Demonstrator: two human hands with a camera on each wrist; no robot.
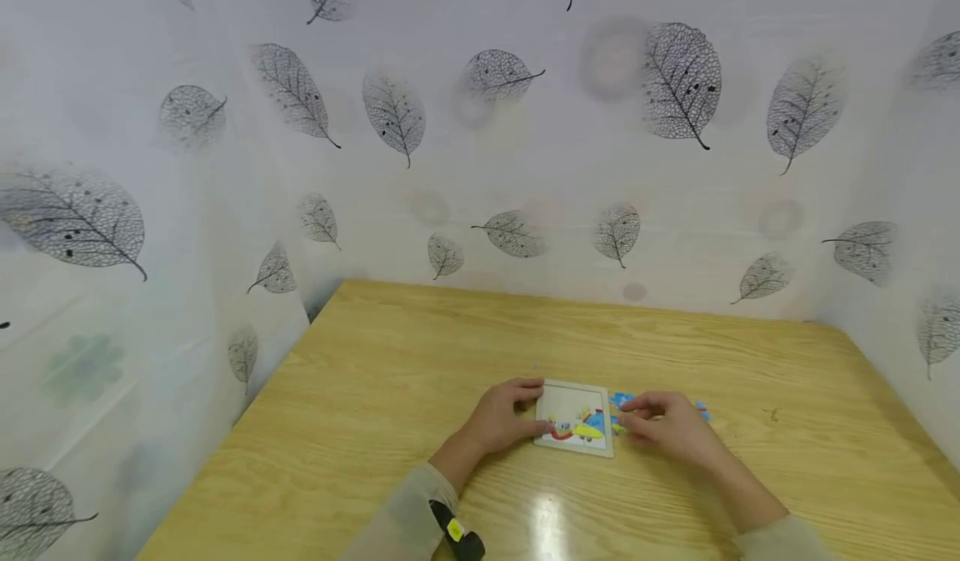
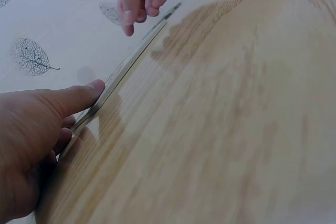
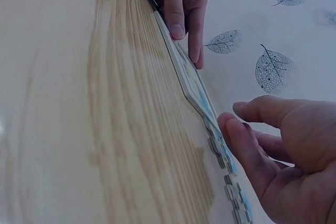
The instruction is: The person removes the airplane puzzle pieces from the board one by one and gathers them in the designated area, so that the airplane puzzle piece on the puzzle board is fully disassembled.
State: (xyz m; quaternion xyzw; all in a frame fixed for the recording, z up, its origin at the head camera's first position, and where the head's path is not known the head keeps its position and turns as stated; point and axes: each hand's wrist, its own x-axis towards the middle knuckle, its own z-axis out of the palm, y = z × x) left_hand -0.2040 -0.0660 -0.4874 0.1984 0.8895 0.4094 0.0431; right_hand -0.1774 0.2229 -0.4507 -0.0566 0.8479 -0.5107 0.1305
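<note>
A jigsaw puzzle tray (image 1: 573, 386) with a pale rim lies flat on the table, with coloured pieces showing red, yellow and blue set along its lower part. My left hand (image 1: 504, 415) grips the tray's left side, the thumb (image 2: 86, 97) lying over its rim and the other fingers at the edge. Just right of the tray, my right hand (image 1: 670, 428) hovers over loose blue puzzle pieces (image 1: 621, 398). In the right wrist view its thumb and forefinger are slightly apart, and no piece shows between them. The palm partly covers the loose pieces in the head view.
More loose puzzle pieces (image 3: 239, 200) lie beside the tray, one blue piece (image 1: 702, 411) to the right of the right hand. The wooden table (image 1: 360, 428) meets a leaf-patterned curtain (image 1: 555, 169) at its back and sides. A black strap (image 1: 457, 532) circles the left sleeve.
</note>
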